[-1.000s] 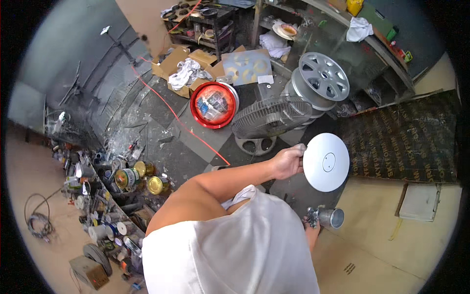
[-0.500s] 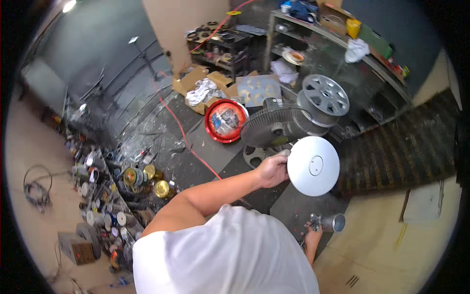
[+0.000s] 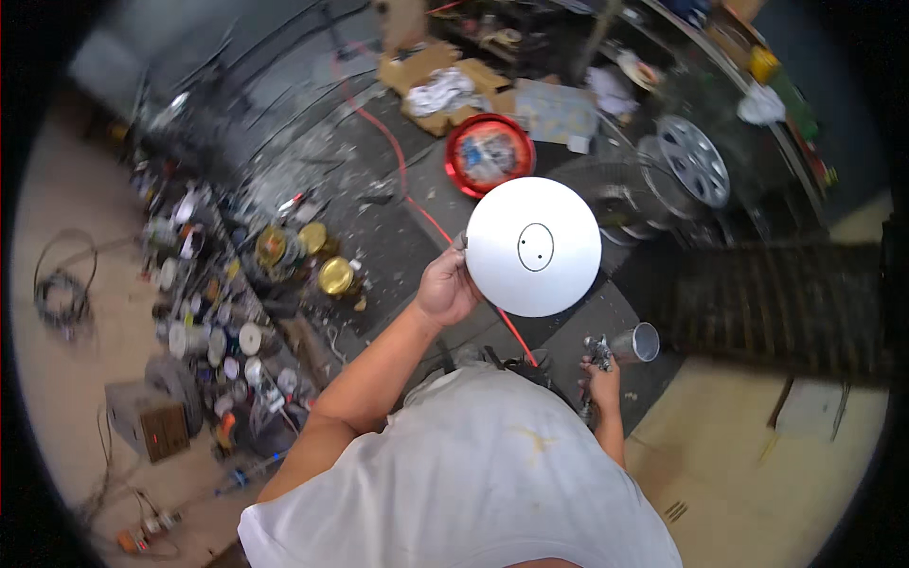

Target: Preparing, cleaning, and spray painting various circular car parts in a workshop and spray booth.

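Observation:
My left hand (image 3: 449, 292) grips a smooth silvery-white round disc (image 3: 492, 270) at its left edge. A dark outlined ring with two small dark holes (image 3: 536, 247) marks the disc's middle. Some of the left fingers are hidden behind it. Lower and to the right, my right hand (image 3: 603, 383) is closed around a spray gun (image 3: 598, 352) with a metal cup (image 3: 644, 343) that points off to the right. The gun and the disc are apart. A red hose (image 3: 514, 333) passes beneath the disc toward my body.
A red-rimmed round basin (image 3: 453, 170) lies on the floor beyond the disc, near an open cardboard box (image 3: 407, 74). A fan (image 3: 615, 185) and a silver wheel rim (image 3: 696, 161) stand to its right. Cans and jars (image 3: 336, 275) crowd the left. A dark ribbed panel (image 3: 748, 303) is at right.
The disc has moved left with my left hand and now faces more toward me. My right hand with the spray gun has shifted slightly up. The whole view has turned and tilted down.

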`<state>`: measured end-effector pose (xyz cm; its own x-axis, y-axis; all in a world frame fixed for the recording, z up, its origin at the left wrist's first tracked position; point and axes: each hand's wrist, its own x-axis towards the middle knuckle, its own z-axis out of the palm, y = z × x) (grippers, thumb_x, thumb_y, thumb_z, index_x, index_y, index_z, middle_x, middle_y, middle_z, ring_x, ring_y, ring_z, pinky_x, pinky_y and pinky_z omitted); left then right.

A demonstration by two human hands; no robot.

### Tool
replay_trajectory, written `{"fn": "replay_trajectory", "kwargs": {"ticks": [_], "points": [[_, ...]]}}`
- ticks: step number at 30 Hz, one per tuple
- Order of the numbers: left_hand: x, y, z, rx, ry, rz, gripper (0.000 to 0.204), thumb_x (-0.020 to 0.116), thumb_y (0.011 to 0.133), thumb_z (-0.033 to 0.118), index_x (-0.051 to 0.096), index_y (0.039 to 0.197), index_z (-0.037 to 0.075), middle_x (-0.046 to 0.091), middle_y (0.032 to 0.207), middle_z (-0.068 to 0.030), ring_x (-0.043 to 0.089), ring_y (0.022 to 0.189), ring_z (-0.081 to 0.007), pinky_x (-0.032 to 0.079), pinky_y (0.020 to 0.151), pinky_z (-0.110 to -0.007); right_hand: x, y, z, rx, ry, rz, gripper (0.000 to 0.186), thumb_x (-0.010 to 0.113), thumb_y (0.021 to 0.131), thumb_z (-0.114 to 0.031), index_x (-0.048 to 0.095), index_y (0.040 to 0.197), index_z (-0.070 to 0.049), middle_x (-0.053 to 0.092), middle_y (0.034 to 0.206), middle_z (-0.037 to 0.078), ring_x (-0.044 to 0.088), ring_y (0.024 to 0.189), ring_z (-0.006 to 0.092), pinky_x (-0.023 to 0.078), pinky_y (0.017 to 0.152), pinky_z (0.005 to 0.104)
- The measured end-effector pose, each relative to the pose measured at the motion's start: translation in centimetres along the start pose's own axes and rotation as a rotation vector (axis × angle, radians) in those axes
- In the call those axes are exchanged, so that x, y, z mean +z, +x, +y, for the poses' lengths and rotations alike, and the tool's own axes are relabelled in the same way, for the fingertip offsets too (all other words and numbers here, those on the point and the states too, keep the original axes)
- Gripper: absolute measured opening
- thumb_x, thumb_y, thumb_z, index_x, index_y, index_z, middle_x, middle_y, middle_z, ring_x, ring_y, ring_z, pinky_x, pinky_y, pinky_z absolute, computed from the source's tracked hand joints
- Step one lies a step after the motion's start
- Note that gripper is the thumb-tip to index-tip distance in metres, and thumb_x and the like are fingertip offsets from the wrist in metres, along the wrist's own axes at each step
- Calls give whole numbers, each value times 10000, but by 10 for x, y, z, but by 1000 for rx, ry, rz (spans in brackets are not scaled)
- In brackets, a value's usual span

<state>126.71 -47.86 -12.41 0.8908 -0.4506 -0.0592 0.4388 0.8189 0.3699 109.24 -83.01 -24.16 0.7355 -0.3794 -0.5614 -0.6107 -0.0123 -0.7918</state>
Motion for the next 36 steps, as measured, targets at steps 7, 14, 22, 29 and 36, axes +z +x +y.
{"fn": "replay_trajectory", "kwargs": {"ticks": [7, 14, 22, 29, 36], "points": [[-45, -72, 74, 333, -14, 154, 486, 399, 965, 126, 463, 1447, 116, 586, 1394, -105, 608, 1255, -280, 507, 1063, -471, 86, 39, -80, -80, -164, -238, 439, 645, 881, -10, 597, 1308, -103, 690, 1052, 27, 651, 901, 148, 545, 605, 310], [-62, -98, 108, 623, -26, 280, 479, 455, 952, 152, 484, 1430, 126, 588, 1391, -93, 566, 1299, -270, 472, 1090, -474, 172, 75, -149, -177, -232, -498, 378, 595, 872, -18, 622, 1243, -86, 687, 1019, 30, 664, 899, 145, 539, 592, 296], [-53, -81, 114, 761, -40, 564, 459, 430, 978, 150, 441, 1435, 104, 552, 1416, -114, 551, 1304, -269, 454, 1097, -465, 243, 216, -180, -377, -429, -799, 525, 585, 880, 38, 557, 1394, -65, 690, 1073, 59, 635, 816, 162, 542, 629, 309], [-60, -67, 115, 879, -74, 723, 389, 459, 982, 144, 474, 1366, 85, 560, 1393, -93, 520, 1331, -255, 396, 1141, -454, 312, 247, -238, -488, -590, -973, 508, 601, 856, 38, 575, 1357, -39, 697, 1085, 44, 642, 944, 164, 510, 866, 302], [-67, -44, 149, 1048, 26, 840, 387, 411, 977, 124, 468, 1353, 54, 557, 1396, -111, 512, 1339, -255, 394, 1141, -437, 355, 253, -294, -321, -642, -1029, 588, 619, 843, 33, 545, 1421, -51, 683, 1084, 58, 628, 978, 153, 486, 907, 291]]}}
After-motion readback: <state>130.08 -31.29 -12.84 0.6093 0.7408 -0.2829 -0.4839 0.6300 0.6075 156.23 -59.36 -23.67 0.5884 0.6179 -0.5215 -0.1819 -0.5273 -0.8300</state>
